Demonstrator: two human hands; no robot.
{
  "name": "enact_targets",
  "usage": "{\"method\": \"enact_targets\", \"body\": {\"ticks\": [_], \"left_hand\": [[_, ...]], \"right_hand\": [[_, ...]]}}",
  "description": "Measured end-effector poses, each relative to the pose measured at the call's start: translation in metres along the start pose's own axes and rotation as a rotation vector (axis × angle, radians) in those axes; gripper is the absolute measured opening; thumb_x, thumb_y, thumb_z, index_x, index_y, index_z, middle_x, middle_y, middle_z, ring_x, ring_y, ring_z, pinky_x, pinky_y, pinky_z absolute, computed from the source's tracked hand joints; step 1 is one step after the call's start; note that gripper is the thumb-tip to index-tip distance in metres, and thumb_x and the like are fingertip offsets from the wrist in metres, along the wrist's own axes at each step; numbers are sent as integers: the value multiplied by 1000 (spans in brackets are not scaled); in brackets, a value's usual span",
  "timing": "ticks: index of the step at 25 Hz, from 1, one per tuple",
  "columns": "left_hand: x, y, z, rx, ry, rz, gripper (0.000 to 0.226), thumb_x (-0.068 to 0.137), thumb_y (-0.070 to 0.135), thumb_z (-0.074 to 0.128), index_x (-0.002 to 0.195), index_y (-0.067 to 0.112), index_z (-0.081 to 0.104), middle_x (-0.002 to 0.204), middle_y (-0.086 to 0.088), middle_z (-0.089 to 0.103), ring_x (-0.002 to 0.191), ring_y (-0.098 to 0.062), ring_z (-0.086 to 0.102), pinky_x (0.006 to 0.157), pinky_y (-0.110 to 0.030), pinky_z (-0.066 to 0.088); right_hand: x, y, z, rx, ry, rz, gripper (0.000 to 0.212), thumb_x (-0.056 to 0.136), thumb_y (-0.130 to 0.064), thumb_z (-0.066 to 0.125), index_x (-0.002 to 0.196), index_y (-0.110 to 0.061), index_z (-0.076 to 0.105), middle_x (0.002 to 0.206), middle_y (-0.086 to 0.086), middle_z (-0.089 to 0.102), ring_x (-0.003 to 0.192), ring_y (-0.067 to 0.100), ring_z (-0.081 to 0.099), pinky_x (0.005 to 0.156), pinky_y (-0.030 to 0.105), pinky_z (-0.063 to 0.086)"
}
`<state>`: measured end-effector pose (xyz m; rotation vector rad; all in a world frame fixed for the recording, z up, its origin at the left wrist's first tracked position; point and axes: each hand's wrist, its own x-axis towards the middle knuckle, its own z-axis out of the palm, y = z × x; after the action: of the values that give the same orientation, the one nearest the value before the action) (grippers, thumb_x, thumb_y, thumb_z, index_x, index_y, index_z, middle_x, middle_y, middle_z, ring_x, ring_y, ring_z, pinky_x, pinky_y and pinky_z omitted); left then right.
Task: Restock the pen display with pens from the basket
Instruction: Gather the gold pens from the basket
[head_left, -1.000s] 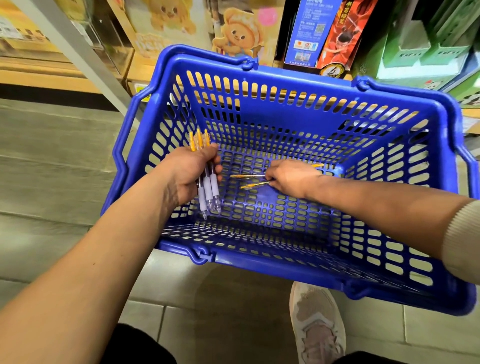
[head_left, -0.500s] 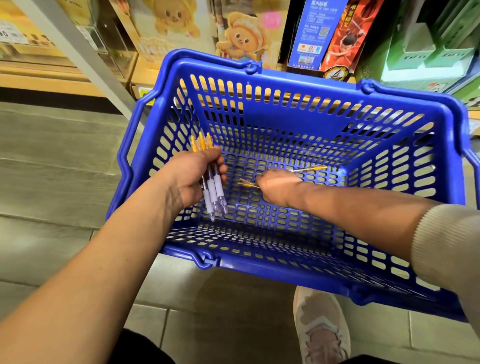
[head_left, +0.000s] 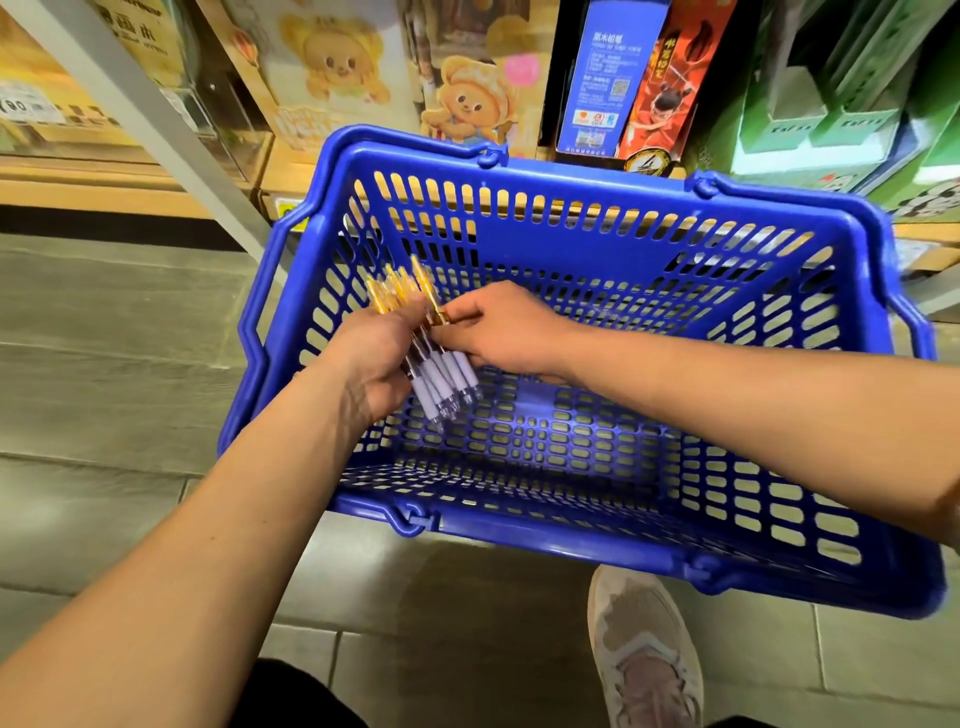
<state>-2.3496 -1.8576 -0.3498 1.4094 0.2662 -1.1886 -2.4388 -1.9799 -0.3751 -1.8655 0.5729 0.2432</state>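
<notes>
Centrally, a blue basket (head_left: 571, 234) filled the frame. Over its left half, the left hand (head_left: 374, 364) gripped a bundle of pens (head_left: 447, 374). The right hand (head_left: 509, 332) pinched the bundle near its yellow tops.

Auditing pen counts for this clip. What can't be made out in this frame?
All in the head view:
- Number of pens: the left hand wraps their middles and they overlap.
- What the right hand pinches beyond one gold pen end: its fingers cover it.
- Blue basket floor under both hands: hidden, so leftover pens unknown.
- Pen display: not identifiable among the shelves.
- Price label: blurred, cut by the left edge.
</notes>
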Motion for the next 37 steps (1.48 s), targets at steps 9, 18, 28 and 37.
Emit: {"method": "enact_targets", "body": {"ticks": [9,18,28,37], "left_hand": [[-3,-7,9,71,79,114,19,106,13,51,117,0,57,93,-15,68,60,-20,72,54,-34,59],[8,4,15,-85,94,90,12,103,13,56,103,3,63,82,-9,71,73,-21,73,69,-37,63],[8,4,12,-168,-139,-32,16,100,26,59,97,13,68,80,-4,71,66,-16,70,64,-36,61],[5,3,23,-27,-182,23,13,93,24,68,89,11,69,78,-3,70,68,-15,69,71,-38,61]], "right_hand": [[-5,2,0,-75,-88,-50,32,95,-45,65,105,-17,76,94,4,77,84,16,73,76,33,60],[16,68,-45,67,-52,156,10,95,-27,69,99,-19,74,92,0,78,91,16,74,82,27,58],[15,156,-52,-1324,-21,183,31,99,-6,51,130,-10,49,121,13,57,108,34,62,87,44,48],[4,92,-81,-517,-72,68,25,85,-49,74,108,-40,68,85,-17,66,80,-1,63,65,18,43]]}}
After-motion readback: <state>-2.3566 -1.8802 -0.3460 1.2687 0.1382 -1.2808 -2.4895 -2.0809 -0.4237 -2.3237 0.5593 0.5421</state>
